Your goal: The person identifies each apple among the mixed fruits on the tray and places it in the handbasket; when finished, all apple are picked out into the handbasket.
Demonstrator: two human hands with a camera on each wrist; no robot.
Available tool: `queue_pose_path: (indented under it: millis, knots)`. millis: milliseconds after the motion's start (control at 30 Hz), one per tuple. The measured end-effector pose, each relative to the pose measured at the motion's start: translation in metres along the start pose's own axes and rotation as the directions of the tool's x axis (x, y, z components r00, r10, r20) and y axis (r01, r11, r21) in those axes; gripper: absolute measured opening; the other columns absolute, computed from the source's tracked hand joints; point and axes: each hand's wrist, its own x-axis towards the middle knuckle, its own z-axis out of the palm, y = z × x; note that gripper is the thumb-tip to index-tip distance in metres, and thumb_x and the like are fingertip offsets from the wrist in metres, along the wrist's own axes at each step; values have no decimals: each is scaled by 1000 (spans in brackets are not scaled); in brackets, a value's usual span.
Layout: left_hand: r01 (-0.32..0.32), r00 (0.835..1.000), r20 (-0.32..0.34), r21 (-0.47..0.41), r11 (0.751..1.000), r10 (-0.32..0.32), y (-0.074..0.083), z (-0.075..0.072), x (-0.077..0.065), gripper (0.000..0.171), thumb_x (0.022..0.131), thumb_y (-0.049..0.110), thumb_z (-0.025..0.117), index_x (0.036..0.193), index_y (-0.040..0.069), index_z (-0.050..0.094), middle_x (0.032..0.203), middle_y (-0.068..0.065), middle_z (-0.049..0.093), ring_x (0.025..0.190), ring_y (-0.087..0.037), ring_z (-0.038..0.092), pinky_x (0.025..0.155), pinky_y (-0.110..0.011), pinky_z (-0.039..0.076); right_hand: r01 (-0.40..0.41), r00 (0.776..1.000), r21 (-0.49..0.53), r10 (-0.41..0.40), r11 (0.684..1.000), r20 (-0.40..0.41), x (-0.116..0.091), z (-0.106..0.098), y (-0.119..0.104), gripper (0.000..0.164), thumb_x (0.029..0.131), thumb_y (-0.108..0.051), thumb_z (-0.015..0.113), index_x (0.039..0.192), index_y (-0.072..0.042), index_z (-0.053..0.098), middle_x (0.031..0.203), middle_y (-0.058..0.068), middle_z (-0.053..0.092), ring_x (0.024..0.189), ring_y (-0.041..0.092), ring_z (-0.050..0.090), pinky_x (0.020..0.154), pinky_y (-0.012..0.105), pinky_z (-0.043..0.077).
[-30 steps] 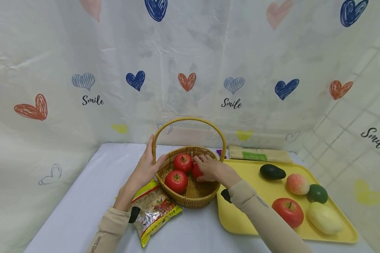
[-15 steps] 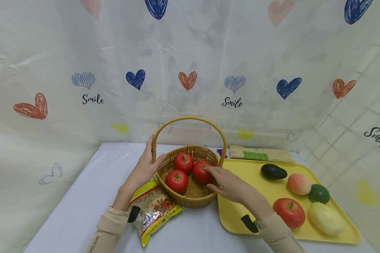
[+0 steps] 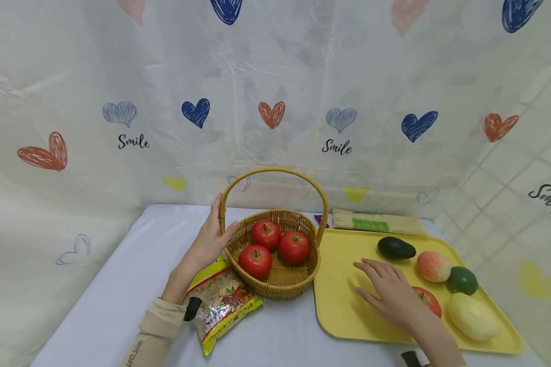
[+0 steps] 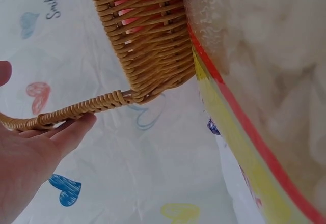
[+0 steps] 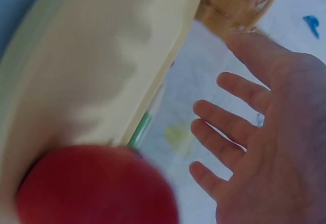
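A wicker basket (image 3: 280, 291) with a tall arched handle (image 3: 275, 169) holds three red apples (image 3: 295, 247). My left hand (image 3: 209, 242) rests its extended fingers against the left side of the handle, the thumb apart from it; the left wrist view shows the fingers (image 4: 76, 132) lying along the handle. Over the yellow tray (image 3: 342, 311) hovers my right hand (image 3: 390, 293), fingers spread and holding nothing. Another red apple (image 3: 429, 302) lies on the tray, partly hidden by that hand, and appears large in the right wrist view (image 5: 102, 188).
On the tray are a dark avocado (image 3: 396, 248), a peach (image 3: 433, 266), a green fruit (image 3: 461, 281) and a pale yellow fruit (image 3: 473, 316). A printed food bag (image 3: 225, 300) lies by the basket's front left. A flat tan package (image 3: 376, 223) lies behind the tray.
My right hand has let go of the third apple inside the basket, withdrawn, and moved right over the tray. The left hand has stayed at the handle.
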Motion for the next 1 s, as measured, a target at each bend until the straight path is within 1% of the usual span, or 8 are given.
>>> queue_pose_path:
  millis: [100, 167, 300, 433, 567, 667, 833, 1000]
  knots:
    - [5, 1000, 1, 2, 1000, -5, 1, -2, 0, 92, 106, 49, 51, 165, 21, -13, 174, -15, -1, 160, -41, 9, 127, -62, 19, -35, 999, -51, 34, 998, -38, -13, 0, 17, 54, 94, -35, 75, 141, -16, 58, 144, 17, 58, 133, 43, 51, 107, 67, 35]
    - [6, 1000, 6, 1, 1000, -6, 1, -2, 1, 92, 106, 49, 51, 165, 21, -14, 174, -15, -1, 160, -42, 8, 126, -62, 20, -58, 997, -70, 54, 996, -61, -20, -1, 26, 53, 92, -37, 75, 139, -17, 59, 144, 17, 58, 132, 43, 50, 107, 66, 33]
    - [9, 1000, 10, -3, 1000, -9, 0, -2, 1, 92, 106, 50, 50, 165, 22, -15, 174, -15, -2, 160, -42, 8, 126, -63, 20, -91, 993, -71, 85, 993, -82, -32, -2, 36, 53, 91, -40, 76, 136, -17, 61, 142, 19, 58, 129, 44, 50, 106, 66, 32]
    - [7, 1000, 5, -7, 1000, -7, 0, -1, 0, 92, 106, 49, 50, 165, 22, -14, 174, -15, -1, 160, -41, 9, 126, -62, 22, -116, 992, -73, 112, 991, -58, -41, -2, 41, 53, 91, -43, 76, 134, -16, 63, 141, 21, 58, 128, 46, 52, 104, 67, 36]
    - [4, 1000, 5, -8, 1000, -4, -1, -1, -1, 92, 106, 49, 51, 165, 22, -14, 174, -15, -1, 160, -41, 10, 125, -62, 22, -121, 992, -77, 118, 990, -46, -49, 0, 44, 54, 89, -43, 78, 133, -15, 63, 140, 20, 58, 128, 45, 52, 100, 67, 42]
    - [2, 1000, 5, -6, 1000, -2, -1, -1, -1, 92, 106, 49, 51, 165, 21, -14, 174, -16, -1, 160, -42, 9, 125, -63, 22, -111, 993, -86, 107, 990, -55, -52, 2, 46, 55, 87, -41, 80, 132, -15, 64, 139, 20, 59, 126, 44, 53, 94, 68, 45]
    - [11, 1000, 6, -9, 1000, -11, 0, -1, -2, 92, 106, 49, 50, 165, 21, -15, 174, -15, -2, 160, -40, 8, 126, -62, 21, -118, 993, -114, 113, 987, -42, -55, 2, 50, 56, 84, -40, 83, 131, -15, 65, 137, 19, 60, 122, 44, 55, 83, 69, 49]
    - [4, 1000, 7, -9, 1000, -4, 1, -1, -1, 91, 107, 47, 50, 165, 21, -14, 174, -15, -2, 160, -41, 8, 126, -62, 20, -127, 992, -129, 125, 984, -20, -59, 1, 52, 56, 82, -39, 84, 129, -15, 66, 134, 19, 62, 120, 43, 57, 80, 67, 52]
